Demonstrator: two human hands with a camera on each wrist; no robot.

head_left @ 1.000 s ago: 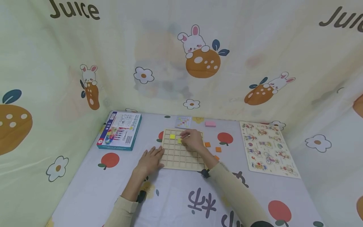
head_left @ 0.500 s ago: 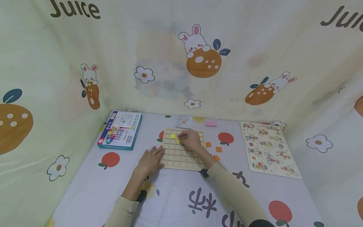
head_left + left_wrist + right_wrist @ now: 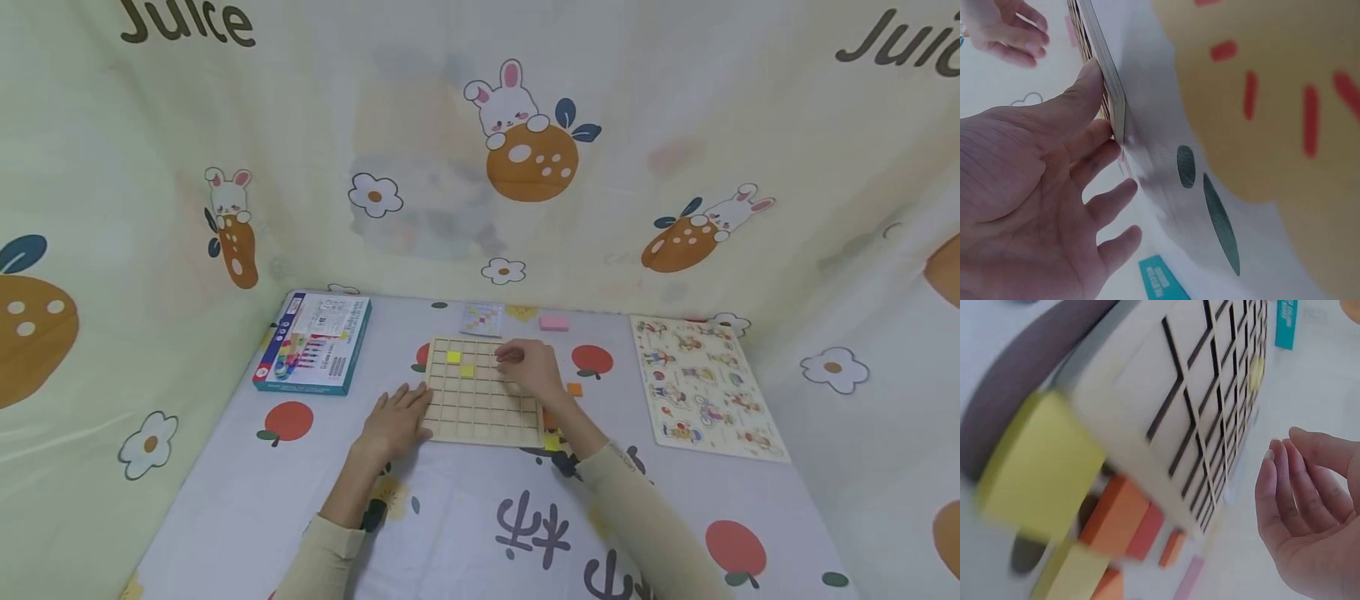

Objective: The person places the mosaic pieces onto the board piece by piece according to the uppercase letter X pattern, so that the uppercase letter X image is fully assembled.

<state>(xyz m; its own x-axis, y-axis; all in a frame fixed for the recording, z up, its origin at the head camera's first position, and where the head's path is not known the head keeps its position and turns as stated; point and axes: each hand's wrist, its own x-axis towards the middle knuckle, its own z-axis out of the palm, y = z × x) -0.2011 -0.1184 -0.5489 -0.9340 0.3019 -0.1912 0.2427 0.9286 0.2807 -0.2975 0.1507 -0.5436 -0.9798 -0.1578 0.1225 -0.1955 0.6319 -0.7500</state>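
The wooden grid board (image 3: pixel 483 390) lies flat on the table (image 3: pixel 465 517), and it is the centre of the work. Two yellow tiles (image 3: pixel 453 357) already sit in its cells near the far left corner, one diagonally below the other; every other visible cell is bare, so the filling looks barely begun and most of it remains. Loose tiles wait just off the board's right edge: an orange tile (image 3: pixel 574 389) beside it, and more orange and yellow tiles (image 3: pixel 1041 465) bunched at its near right corner.

The left hand (image 3: pixel 395 419) rests flat against the board's left edge, fingers straight and touching the rim, a wide grip that holds nothing. The right hand (image 3: pixel 532 369) hovers over the board's right part, near the far edge; the wrist view shows its fingers (image 3: pixel 1285 487) loosely bent with nothing between them, so that grip is empty too. The loose tiles lie just behind its wrist.

Left of the board lies a blue box (image 3: pixel 315 342); beyond it lie a small pattern card (image 3: pixel 482 317) and a pink block (image 3: pixel 553 322); well to its right, a picture puzzle (image 3: pixel 701 385).
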